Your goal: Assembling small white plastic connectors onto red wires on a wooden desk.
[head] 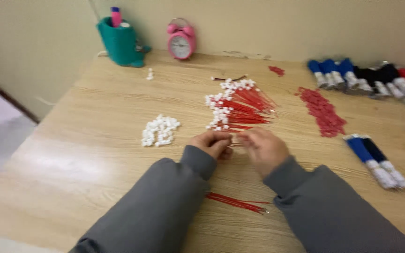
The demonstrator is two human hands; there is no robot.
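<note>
My left hand (212, 143) and my right hand (263, 147) meet at the middle of the wooden table (94, 154), fingertips pinched together on a thin red wire (234, 138) between them. Blur hides whether a white connector is on it. Just beyond my fingers lies a fanned pile of red wires with white connectors (237, 105). A heap of loose white connectors (159, 130) sits to the left of my left hand. A few bare red wires (237, 202) lie near my forearms.
A pile of small red pieces (323, 112) lies to the right. Blue, black and red wire bundles (366, 77) line the far right; another blue and black bundle (376, 159) lies nearer. A teal pen holder (120, 44) and pink alarm clock (181, 41) stand by the wall.
</note>
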